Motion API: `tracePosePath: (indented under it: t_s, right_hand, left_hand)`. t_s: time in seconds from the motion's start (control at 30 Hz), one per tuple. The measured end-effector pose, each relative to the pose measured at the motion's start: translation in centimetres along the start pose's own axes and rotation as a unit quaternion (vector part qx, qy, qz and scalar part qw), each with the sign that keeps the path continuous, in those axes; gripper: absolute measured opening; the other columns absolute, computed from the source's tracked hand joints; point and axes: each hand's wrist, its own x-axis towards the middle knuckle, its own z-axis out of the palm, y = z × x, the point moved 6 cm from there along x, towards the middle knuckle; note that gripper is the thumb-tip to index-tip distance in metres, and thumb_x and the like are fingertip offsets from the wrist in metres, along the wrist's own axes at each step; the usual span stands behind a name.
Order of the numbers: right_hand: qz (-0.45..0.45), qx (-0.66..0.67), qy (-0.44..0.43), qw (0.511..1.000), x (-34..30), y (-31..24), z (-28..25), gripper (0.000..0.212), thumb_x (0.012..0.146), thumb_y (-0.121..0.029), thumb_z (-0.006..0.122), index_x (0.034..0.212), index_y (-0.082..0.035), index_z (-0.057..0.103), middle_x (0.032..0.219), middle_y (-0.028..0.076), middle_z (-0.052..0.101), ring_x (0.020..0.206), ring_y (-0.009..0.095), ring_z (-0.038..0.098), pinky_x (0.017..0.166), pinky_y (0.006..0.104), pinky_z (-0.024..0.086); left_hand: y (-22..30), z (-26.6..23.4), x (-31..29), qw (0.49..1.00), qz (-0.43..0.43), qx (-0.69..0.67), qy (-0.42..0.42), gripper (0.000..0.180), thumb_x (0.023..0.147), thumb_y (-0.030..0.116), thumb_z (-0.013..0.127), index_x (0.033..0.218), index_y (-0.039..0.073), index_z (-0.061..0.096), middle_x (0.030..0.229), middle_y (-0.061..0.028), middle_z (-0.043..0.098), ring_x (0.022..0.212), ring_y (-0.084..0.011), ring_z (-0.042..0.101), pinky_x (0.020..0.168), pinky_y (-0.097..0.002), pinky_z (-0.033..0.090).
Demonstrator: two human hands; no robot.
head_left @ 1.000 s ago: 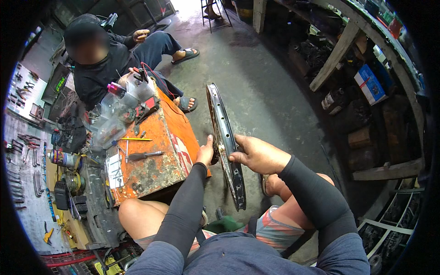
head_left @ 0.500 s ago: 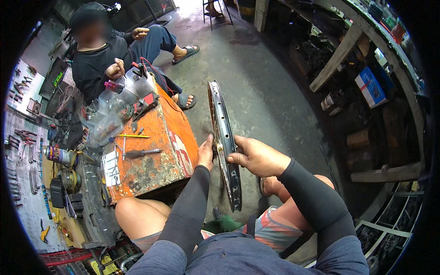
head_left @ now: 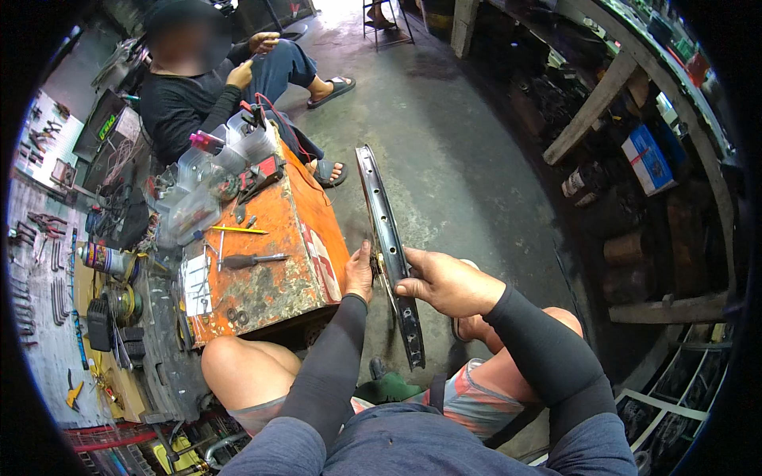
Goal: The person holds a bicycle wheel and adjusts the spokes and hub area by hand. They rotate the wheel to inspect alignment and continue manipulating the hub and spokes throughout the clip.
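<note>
Upright between my knees, seen nearly edge-on, is a dark metal wheel rim (head_left: 382,208) with a row of spoke holes along its outer face. Some gold-coloured metal shows at its left side, close to my left hand (head_left: 359,274). That hand presses against the wheel's left side, thumb up, its other fingers mostly hidden. My right hand (head_left: 451,283) grips the rim from the right, thumb across the outer face and fingers going out of sight around the far side. Black sleeves cover both forearms.
At the left stands a worn orange box (head_left: 278,293) bearing a screwdriver (head_left: 252,260), a yellow pencil (head_left: 240,230) and clear plastic bins (head_left: 194,214). Another person (head_left: 186,103) sits behind it, hands raised. Tools (head_left: 51,226) hang at far left; a wooden shelf frame (head_left: 671,308) stands right.
The rim has turned slightly, so its outer face shows more squarely. My hands keep nearly the same hold. The other person's hands have come closer together.
</note>
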Motion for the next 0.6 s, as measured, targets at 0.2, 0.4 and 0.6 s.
tracePosePath:
  t_s: [0.2, 0.4, 0.6]
  right_hand:
    - [-0.010, 0.008, 0.021, 1.000, 0.0, 2.2, -0.4, 0.040, 0.109, -0.027, 0.074, 0.132, 0.003, 0.063, 0.112, 0.029, 0.077, 0.108, 0.042, 0.077, 0.092, 0.0499, 0.057]
    - [-0.008, -0.003, 0.006, 1.000, 0.4, 1.8, 0.4, 0.038, 0.110, -0.028, 0.073, 0.130, 0.002, 0.062, 0.110, 0.030, 0.076, 0.106, 0.045, 0.077, 0.091, 0.0506, 0.057]
    - [0.008, 0.001, 0.001, 1.000, 0.2, 2.3, 0.6, 0.038, 0.110, -0.025, 0.072, 0.134, 0.003, 0.061, 0.113, 0.031, 0.076, 0.110, 0.047, 0.076, 0.093, 0.0516, 0.057]
  left_hand:
    - [2.6, 3.7, -1.6, 0.980, -0.195, 0.042, 0.016, 0.072, 0.104, 0.080, 0.058, 0.126, 0.014, 0.077, 0.107, -0.0055, 0.081, 0.096, -0.0226, 0.080, 0.085, -0.0473, 0.065]
    - [1.7, 3.0, 0.1, 0.987, -0.134, -0.068, 0.056, 0.055, 0.112, 0.060, 0.062, 0.126, 0.009, 0.076, 0.110, -0.0118, 0.081, 0.096, -0.0264, 0.081, 0.088, -0.0473, 0.068]
    - [-0.4, 2.8, 1.3, 0.986, -0.111, -0.096, 0.083, 0.047, 0.112, 0.049, 0.065, 0.121, 0.004, 0.075, 0.105, -0.0131, 0.080, 0.092, -0.0279, 0.081, 0.087, -0.0466, 0.069]
